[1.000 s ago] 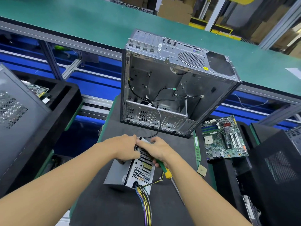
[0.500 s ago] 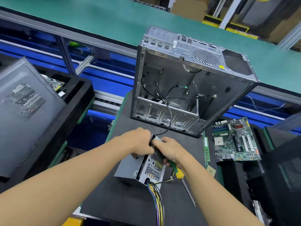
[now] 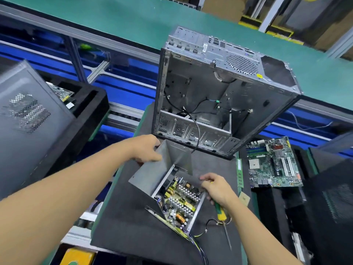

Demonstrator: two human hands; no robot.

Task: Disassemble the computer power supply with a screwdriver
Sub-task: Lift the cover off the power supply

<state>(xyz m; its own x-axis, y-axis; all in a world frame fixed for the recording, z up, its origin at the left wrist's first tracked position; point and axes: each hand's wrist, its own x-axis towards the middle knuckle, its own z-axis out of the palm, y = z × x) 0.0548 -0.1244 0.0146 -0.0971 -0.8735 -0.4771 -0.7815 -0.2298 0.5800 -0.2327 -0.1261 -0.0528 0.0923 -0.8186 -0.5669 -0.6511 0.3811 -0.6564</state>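
The power supply (image 3: 177,203) sits on the dark mat (image 3: 122,226) in front of the empty computer case (image 3: 219,92), and its bent sheet-metal cover (image 3: 164,165) is lifted clear on the far side. The left hand (image 3: 147,150) has its fingers clamped on the cover's upper edge. The right hand (image 3: 215,190) pinches the near rim of the open box, while the green and yellow screwdriver (image 3: 220,212) is tucked under its palm, shaft pointing away from the fingertips toward the mat's edge.

That cover looks thin, stiff and light, with sharp cut edges, so I'd hold it by the flat panels. The base with the circuit board (image 3: 179,199) looks heavier and fragile; better gripped by the outer walls, fingers off the coils and capacitors.

The left fingertips are hidden behind the panel. The wire bundle (image 3: 198,247) runs out of view below the right wrist, and I can't make out any screws.
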